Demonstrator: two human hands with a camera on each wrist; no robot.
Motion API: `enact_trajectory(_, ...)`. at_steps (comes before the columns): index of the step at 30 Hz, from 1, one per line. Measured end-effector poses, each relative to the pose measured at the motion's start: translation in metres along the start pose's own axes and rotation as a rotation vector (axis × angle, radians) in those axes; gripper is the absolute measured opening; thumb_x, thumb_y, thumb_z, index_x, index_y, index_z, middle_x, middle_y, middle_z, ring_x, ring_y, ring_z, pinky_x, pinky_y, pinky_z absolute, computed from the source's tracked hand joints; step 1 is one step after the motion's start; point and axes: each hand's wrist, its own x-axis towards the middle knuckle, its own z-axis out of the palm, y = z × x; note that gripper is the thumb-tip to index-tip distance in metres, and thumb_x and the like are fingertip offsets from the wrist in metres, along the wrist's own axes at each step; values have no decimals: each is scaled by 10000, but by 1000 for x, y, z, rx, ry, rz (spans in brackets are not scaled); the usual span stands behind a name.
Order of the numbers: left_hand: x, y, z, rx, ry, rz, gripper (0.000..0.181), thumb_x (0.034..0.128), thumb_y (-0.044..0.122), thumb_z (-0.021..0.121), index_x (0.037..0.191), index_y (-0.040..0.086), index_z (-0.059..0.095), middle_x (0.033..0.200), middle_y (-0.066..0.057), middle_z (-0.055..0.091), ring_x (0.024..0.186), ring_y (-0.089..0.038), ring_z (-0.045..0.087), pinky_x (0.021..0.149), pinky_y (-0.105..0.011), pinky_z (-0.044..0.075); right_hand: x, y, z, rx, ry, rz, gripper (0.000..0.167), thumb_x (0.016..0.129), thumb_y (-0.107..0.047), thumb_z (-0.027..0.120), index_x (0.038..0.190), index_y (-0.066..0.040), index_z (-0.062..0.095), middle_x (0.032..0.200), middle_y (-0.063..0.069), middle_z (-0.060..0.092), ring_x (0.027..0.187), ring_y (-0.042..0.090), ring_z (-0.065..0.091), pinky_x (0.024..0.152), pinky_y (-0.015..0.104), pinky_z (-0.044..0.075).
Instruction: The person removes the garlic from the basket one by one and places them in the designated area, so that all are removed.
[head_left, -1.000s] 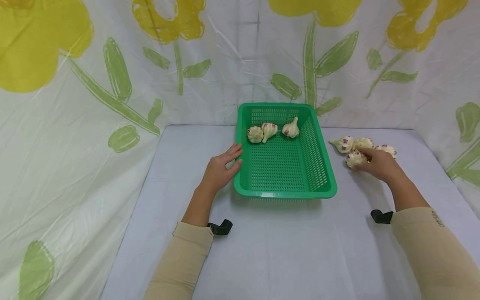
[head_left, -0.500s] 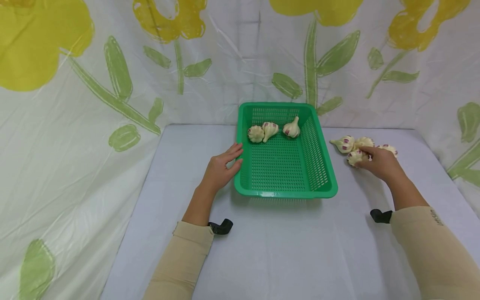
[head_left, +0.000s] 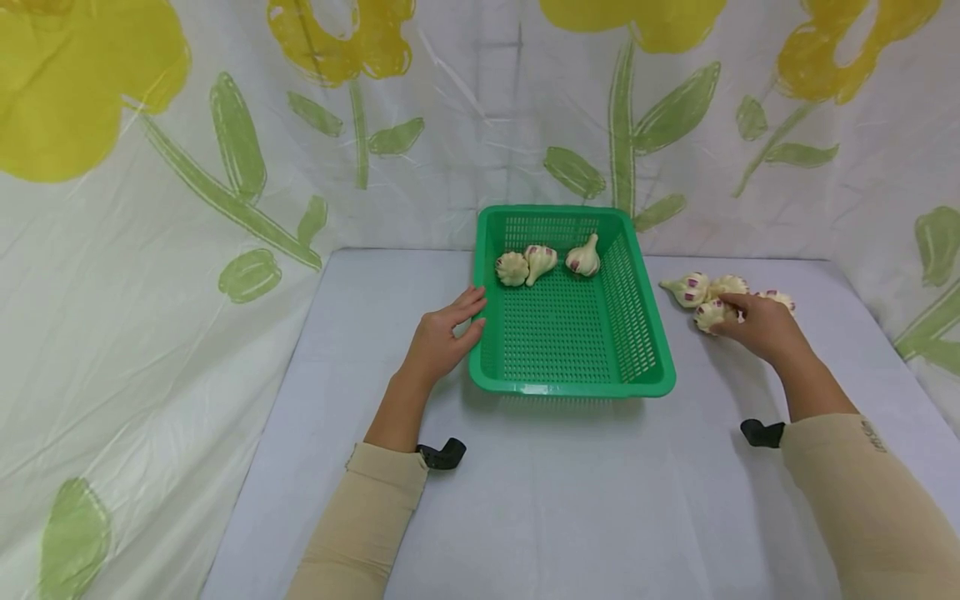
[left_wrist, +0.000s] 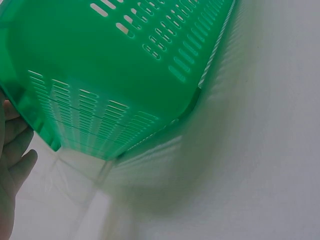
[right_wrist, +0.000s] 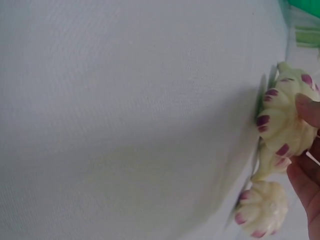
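Note:
The left hand [head_left: 442, 337] rests its fingertips on the left rim of a green plastic basket [head_left: 570, 389], fingers nearly straight. Three garlic bulbs, white with purple marks, lie toward the basket's back: a left bulb [head_left: 512, 269], a middle bulb [head_left: 540, 263] and a right bulb [head_left: 583, 257]. Right of the basket, the right hand [head_left: 761, 325] pinches a garlic bulb [head_left: 708, 317] between thumb and fingers. In the right wrist view, the thumb presses on this bulb [right_wrist: 285, 117]; the other fingers are partly out of frame.
Loose garlic bulbs surround the right hand: one behind left [head_left: 688, 289], one behind [head_left: 727, 287] and one to the right [head_left: 777, 299], partly hidden. A white cloth covers the table [head_left: 570, 500]. A flower-printed curtain [head_left: 465, 125] hangs behind it.
The right hand has shifted very slightly up and to the right with its fingers at the garlic bulb. The left hand and basket stay in place.

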Motion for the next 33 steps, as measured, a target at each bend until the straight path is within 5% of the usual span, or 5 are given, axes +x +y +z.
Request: enact_trajectory(33,0,-1,-1,-6,-1,-4,379,958,178,628,1310,38,631,1424,-31,558,1367,-144,474,1071,-372,452,-3,2,-2,-11,30,-28,739,932,-423,652,1473,12,399,1316,359,467,1181,509,430,906,688,412)
